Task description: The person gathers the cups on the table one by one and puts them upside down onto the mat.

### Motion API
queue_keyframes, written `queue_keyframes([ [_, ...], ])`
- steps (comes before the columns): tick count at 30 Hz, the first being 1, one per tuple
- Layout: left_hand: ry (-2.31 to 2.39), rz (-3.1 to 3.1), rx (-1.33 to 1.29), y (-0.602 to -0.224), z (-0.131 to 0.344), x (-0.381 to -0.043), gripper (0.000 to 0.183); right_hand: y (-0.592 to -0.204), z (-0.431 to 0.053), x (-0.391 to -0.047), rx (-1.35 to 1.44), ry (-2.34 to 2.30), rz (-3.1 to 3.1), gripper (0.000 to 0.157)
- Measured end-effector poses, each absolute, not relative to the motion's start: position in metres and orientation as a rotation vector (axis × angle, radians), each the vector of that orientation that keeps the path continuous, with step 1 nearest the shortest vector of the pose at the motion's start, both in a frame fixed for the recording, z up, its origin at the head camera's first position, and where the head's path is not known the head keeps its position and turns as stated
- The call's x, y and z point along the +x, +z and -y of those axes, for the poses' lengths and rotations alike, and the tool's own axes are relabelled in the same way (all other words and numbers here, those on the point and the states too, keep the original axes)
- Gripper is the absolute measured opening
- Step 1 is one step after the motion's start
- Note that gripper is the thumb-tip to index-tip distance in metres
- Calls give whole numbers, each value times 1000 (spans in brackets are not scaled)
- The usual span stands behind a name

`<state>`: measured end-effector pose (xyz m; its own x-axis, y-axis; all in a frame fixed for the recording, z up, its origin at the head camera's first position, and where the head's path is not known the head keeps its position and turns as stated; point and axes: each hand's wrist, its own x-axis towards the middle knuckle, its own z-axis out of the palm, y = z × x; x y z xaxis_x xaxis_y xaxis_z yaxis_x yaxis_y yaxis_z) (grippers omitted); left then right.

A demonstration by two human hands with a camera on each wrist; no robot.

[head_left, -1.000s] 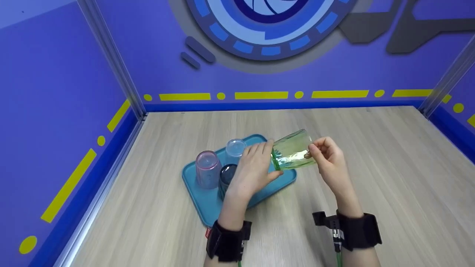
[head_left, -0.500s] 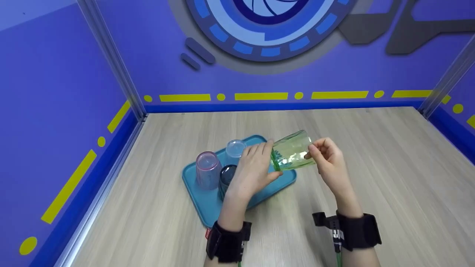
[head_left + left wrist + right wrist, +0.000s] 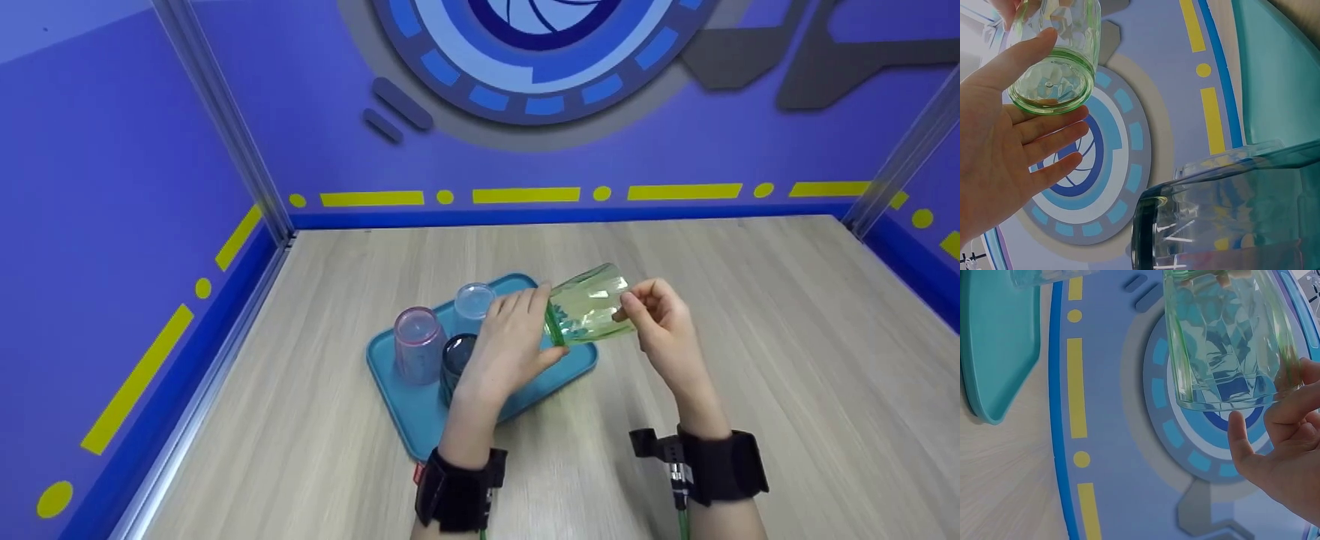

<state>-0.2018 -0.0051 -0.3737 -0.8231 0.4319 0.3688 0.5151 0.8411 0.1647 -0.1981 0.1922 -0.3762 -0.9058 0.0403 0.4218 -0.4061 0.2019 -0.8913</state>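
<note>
Our right hand (image 3: 666, 330) pinches the cup (image 3: 587, 304) at that hand's ten o'clock; our left hand (image 3: 510, 343) grips it at two.

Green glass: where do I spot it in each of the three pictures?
Head: the green glass is just right of centre, tilted, between left hand and right hand.
Left wrist: top left, cut off by the upper edge.
Right wrist: upper right, also cut off above.
Shared landmark: the teal tray.

Tray (image 3: 411, 424) on tbl (image 3: 765, 300), 3 cups (image 3: 418, 358) atop; 4th cup (image 3: 591, 306) R, btwn L grip (image 3: 510, 337) & R grip (image 3: 666, 330).
</note>
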Motion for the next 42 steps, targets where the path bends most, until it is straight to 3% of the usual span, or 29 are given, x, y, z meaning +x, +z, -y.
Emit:
queue_keyframes([
  [42, -363, 2689, -716, -374, 5, -201, 78, -378, -193, -201, 271, 1798, 2150, 14],
])
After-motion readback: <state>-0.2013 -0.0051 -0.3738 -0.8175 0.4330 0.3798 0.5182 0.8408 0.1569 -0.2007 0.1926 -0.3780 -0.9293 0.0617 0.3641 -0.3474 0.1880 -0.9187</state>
